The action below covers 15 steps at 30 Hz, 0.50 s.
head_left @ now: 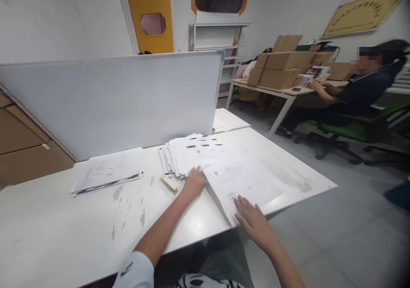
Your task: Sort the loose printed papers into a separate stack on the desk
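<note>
A large white paper sheet (pixel 245 175) lies before me, its left edge raised a little off the white table (pixel 192 228). At that raised edge, my left hand (pixel 194 181) has its fingers curled on the paper; the exact grip is partly hidden. My right hand (pixel 253 217) rests on the sheet's near part, fingers outstretched and slightly apart. Just left of my left hand sits a cream stapler (pixel 169 184), touched by neither hand. Behind it, a fanned pile of printed papers (pixel 177 153) reaches under or against the sheet.
Another paper stack (pixel 110 170) lies left. A whiteboard (pixel 121 104) stands along the table's back, with cardboard boxes (pixel 28 147) beside it. Across the aisle, a person (pixel 361 87) sits in a green chair (pixel 342 130) by a desk carrying stacked boxes (pixel 282 66).
</note>
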Each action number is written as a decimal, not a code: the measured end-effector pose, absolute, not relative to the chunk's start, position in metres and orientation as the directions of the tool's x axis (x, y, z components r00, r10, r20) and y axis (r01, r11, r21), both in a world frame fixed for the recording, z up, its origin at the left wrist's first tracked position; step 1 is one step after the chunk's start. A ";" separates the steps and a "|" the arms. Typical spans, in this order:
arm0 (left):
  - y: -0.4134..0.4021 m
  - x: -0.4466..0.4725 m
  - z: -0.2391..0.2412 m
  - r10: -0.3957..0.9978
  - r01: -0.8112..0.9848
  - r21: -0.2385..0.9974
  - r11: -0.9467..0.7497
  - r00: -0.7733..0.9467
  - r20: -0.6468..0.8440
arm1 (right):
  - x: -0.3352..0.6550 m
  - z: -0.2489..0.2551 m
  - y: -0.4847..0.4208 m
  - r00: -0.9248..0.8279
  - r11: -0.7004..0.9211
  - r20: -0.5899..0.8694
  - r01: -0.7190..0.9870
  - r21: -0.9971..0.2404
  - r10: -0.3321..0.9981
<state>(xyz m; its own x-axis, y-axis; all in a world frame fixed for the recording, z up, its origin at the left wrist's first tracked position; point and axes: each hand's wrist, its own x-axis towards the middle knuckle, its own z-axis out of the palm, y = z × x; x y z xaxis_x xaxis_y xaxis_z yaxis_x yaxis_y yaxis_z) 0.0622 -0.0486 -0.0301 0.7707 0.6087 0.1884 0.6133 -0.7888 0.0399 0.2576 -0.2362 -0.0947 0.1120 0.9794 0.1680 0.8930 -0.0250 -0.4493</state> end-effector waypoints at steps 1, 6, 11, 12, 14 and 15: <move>-0.036 0.067 -0.029 0.635 0.638 0.052 -0.768 0.750 0.183 | 0.257 -0.101 -0.249 0.112 -0.045 0.147 0.916 -0.398 0.983; 0.005 0.070 -0.025 0.735 0.732 0.103 -0.674 0.648 0.201 | 0.245 -0.104 -0.281 0.036 0.003 0.166 0.974 -0.226 0.985; -0.014 0.076 -0.010 0.753 0.750 0.118 -0.651 0.617 0.227 | 0.222 -0.069 -0.267 -0.009 0.025 0.071 0.972 -0.236 0.997; -0.025 0.074 -0.006 0.750 0.749 0.116 -0.652 0.615 0.243 | 0.216 -0.063 -0.264 -0.028 0.044 0.065 0.967 -0.250 0.997; -0.052 0.063 -0.003 0.706 0.711 0.105 -0.695 0.648 0.287 | 0.204 -0.057 -0.260 -0.077 0.097 0.076 0.951 -0.294 0.994; -0.069 0.053 -0.004 0.663 0.671 0.097 -0.735 0.682 0.308 | 0.200 -0.057 -0.260 -0.106 0.131 0.094 0.935 -0.330 0.990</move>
